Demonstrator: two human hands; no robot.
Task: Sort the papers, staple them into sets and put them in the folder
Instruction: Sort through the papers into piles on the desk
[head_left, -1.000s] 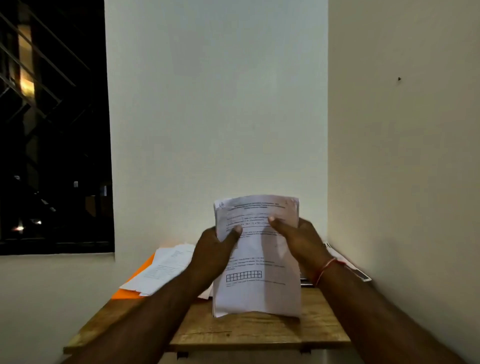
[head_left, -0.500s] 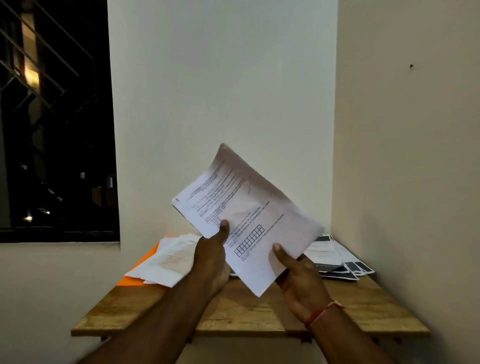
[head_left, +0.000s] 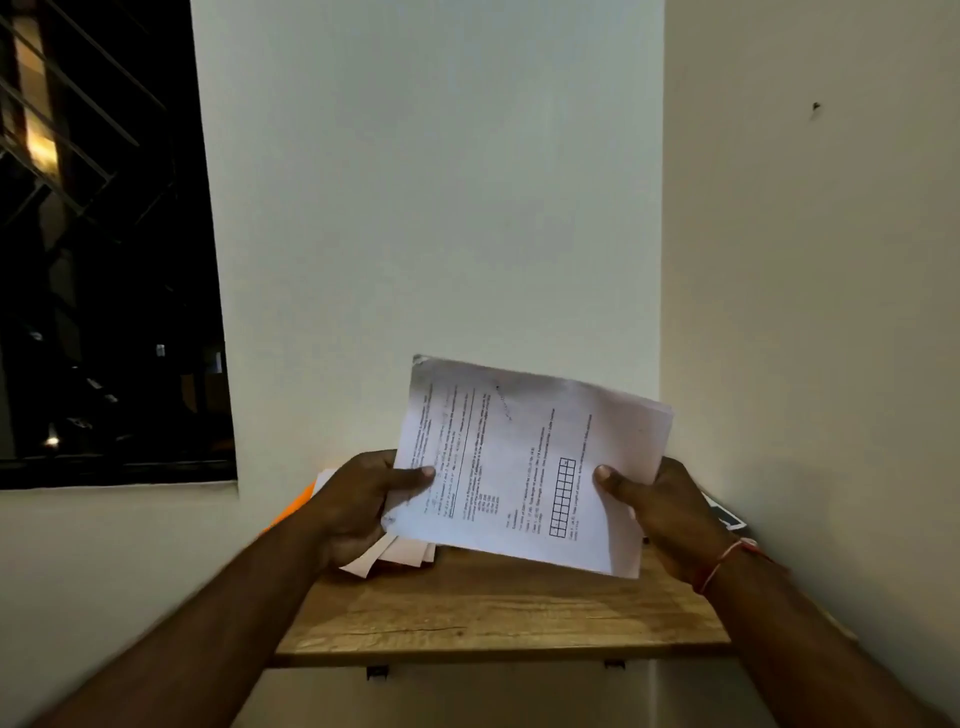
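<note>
Head camera, and both hands are up over the table (head_left: 493, 613). Between them is the stack of papers (head_left: 524, 467), turned sideways so the print runs up the page. The left hand (head_left: 358, 506) pinches the stack's left edge, with the thumb (head_left: 422, 474) flat on the top sheet and the other fingers curled behind, out of sight. The right hand (head_left: 670, 514) does the same at the right edge, its thumb on the front just beside the little printed grid (head_left: 562, 496), fingers wrapped behind. That's a firm grip at each end, nothing dangling. It looks to me like a hold for squaring the sheets: the long lower edge hangs just above the wood, handy for tapping level before a staple goes in.

Under the left fingers, more loose sheets (head_left: 400, 553) poke out on the table, partly hidden by the palm; whether the fingers touch them I cannot tell. Past the left knuckles a sliver of orange folder (head_left: 291, 512) shows, which is where these sets should end up. Beyond the right fingers, against the wall (head_left: 805, 364), sits a corner of dark-printed pages (head_left: 724, 514). A red thread (head_left: 727, 561) circles the right wrist.

My read: sorting is in hand, with stapling and filing both to come.
</note>
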